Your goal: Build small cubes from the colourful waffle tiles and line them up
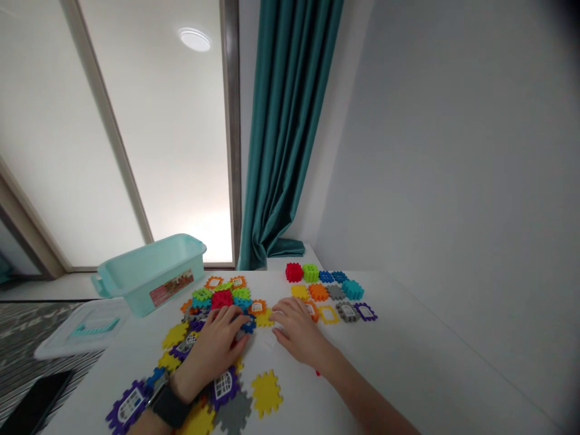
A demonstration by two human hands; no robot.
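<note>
My left hand (220, 341), with a dark watch (170, 403) on its wrist, lies over a pile of notched plastic building tiles. Its fingers are stretched out and slightly apart at the near edge of a red tile (222, 299), and blue tiles (248, 324) show beside its fingertips. Just right of it my right hand (299, 333) hovers low over the table, thumb apart from the fingers. Those fingertips are close to a yellow tile (263, 318); whether they touch it I cannot tell. An orange window tile (312, 310) is partly hidden behind this hand.
Rows of sorted tiles, including a turquoise stack (352, 289), lie at the back right of the white table (362, 374). A mint bin (176, 275) stands at the back left beside its lid (84, 326). A phone (38, 402) lies at lower left. A loose yellow tile (266, 393) lies in front.
</note>
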